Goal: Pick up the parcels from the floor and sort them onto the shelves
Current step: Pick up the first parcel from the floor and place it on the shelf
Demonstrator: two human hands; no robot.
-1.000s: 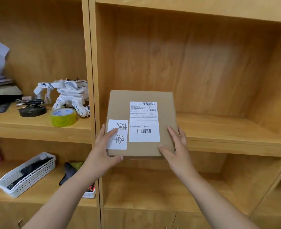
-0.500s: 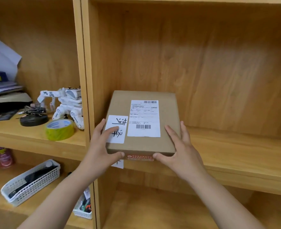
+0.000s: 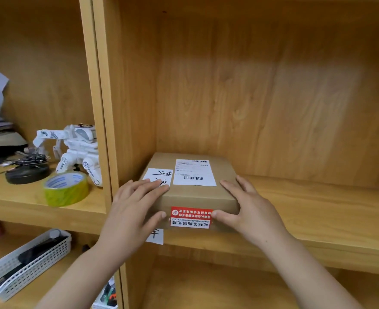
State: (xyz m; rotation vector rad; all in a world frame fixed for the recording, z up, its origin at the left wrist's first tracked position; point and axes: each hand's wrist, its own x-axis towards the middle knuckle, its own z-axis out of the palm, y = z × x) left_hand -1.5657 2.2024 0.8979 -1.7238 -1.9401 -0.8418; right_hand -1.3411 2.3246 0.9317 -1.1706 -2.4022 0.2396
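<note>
Office storeroom; wooden shelves [image 3: 318, 204], tape roll [image 3: 65, 189], toy robot [image 3: 77, 150]

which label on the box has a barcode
The large white shipping label on the box top. The smaller white label beside it has handwriting only, and the red sticker sits on the front face.

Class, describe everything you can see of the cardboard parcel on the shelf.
The cardboard parcel is a flat brown box lying level on the wooden shelf, tucked into its left rear corner. Its top carries a white shipping label with barcodes and a smaller white slip with handwritten characters. A red and white seal sticker sits on its front face. The left hand and right hand grip its front corners.
</note>
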